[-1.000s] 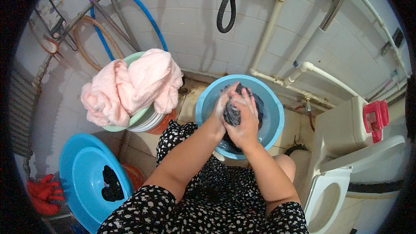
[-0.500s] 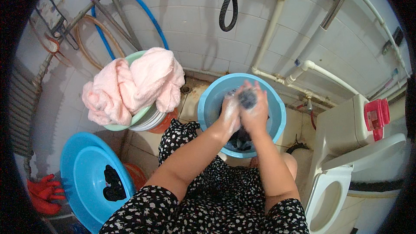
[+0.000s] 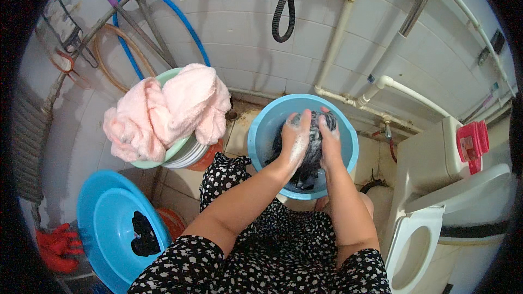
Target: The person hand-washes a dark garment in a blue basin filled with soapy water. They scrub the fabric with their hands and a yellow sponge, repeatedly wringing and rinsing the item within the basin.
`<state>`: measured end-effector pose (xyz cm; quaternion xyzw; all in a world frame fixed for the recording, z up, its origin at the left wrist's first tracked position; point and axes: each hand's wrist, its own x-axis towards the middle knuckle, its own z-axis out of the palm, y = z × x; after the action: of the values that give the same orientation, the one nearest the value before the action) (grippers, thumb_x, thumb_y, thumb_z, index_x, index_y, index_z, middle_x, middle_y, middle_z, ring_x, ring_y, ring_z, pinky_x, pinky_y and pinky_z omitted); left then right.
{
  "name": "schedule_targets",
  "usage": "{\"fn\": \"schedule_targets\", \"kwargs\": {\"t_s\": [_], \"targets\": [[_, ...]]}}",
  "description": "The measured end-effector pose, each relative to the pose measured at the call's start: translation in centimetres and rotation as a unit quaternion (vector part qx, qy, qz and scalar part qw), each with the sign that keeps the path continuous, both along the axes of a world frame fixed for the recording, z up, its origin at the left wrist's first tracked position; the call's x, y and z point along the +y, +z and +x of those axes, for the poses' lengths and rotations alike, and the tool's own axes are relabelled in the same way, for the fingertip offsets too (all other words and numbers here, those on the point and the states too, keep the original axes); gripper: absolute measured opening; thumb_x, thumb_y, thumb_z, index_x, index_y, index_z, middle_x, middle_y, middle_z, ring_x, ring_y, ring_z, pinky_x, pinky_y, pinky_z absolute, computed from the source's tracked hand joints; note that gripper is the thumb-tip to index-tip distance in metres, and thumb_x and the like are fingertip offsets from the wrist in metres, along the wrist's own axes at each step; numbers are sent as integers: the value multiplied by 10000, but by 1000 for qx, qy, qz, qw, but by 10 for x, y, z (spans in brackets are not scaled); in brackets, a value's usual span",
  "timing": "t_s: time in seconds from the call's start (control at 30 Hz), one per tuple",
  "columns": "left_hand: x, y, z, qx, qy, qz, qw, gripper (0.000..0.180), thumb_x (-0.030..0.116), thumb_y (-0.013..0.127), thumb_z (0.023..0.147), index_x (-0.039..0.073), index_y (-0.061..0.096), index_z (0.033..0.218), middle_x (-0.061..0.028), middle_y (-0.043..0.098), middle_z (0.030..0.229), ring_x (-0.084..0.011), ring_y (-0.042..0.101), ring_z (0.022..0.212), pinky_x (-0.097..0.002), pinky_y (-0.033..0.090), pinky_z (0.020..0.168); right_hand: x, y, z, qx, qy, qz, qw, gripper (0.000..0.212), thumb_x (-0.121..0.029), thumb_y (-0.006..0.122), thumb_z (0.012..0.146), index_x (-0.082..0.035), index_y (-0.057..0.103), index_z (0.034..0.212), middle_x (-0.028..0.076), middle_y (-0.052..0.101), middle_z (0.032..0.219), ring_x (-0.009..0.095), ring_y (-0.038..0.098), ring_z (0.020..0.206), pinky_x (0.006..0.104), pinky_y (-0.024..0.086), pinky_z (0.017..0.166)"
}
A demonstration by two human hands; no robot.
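At the far left, red gloves (image 3: 58, 247) are sitting beside a blue tub (image 3: 103, 220), in which a black cloth (image 3: 145, 235) is lying. Further right, pink fabric (image 3: 171, 108) is spilling over the rim of a green tub (image 3: 146, 163). Right of that, inside a blue basin (image 3: 352, 149), the dark cloth (image 3: 312, 155) is lying crumpled, its upper part bunching between two foam-coated hands. The left hand (image 3: 296, 139) is curling around its left side; the right hand (image 3: 330, 140) is gripping the opposite side, and both are pressing inward. With foam making skin and fabric slippery, the bunch could be slipping free and splashing; a hard push against the wall could be tipping the basin. The bunch's long axis is running away from the person, its far end leaning slightly right; crumpling is hiding any front. At the right, a toilet (image 3: 427, 158) is standing near the basin.
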<state>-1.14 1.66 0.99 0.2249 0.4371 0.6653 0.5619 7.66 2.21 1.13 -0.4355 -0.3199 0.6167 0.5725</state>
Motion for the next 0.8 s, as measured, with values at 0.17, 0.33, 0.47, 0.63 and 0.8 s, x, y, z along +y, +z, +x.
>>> {"fn": "schedule_targets", "kwargs": {"t_s": [0.17, 0.33, 0.47, 0.63, 0.8], "targets": [[21, -5, -17, 74, -32, -43, 996, 536, 409, 555, 916, -55, 495, 1178, -120, 589, 1026, -153, 551, 884, -306, 457, 782, -2, 2, 3, -171, 5, 57, 984, 359, -129, 769, 740, -49, 584, 1037, 26, 625, 924, 138, 574, 841, 288, 462, 784], [19, -9, -18, 112, -206, 30, 972, 610, 467, 558, 899, -37, 469, 1232, -112, 553, 1121, -154, 491, 1029, -305, 391, 914, 15, 17, 36, -233, -130, 154, 951, 250, -75, 752, 738, -44, 586, 922, 14, 612, 842, 116, 554, 768, 267, 454, 735], [10, 14, -31, 219, -334, 139, 906, 632, 388, 630, 868, 42, 401, 1346, -109, 451, 1332, -218, 396, 1241, -334, 290, 1054, 6, 40, 60, -237, -127, 224, 937, 281, -68, 760, 732, -48, 577, 945, 21, 625, 865, 120, 573, 807, 273, 459, 784], [10, 34, -42, 213, -340, 286, 870, 827, 205, 696, 814, 87, 191, 1458, -138, 320, 1454, -265, 266, 1367, -371, 200, 1117, -10, 62, 67, -283, -44, 220, 933, 293, -62, 771, 711, -48, 574, 928, 28, 626, 896, 124, 578, 825, 274, 459, 790], [1, 38, -24, 323, -451, 167, 815, 974, 275, 776, 721, 64, 173, 1455, -165, 459, 1341, -275, 465, 1213, -366, 331, 1045, -13, 61, 69, -226, -28, 223, 948, 288, -27, 757, 708, -50, 577, 932, 27, 627, 907, 131, 579, 832, 276, 460, 790]]}}
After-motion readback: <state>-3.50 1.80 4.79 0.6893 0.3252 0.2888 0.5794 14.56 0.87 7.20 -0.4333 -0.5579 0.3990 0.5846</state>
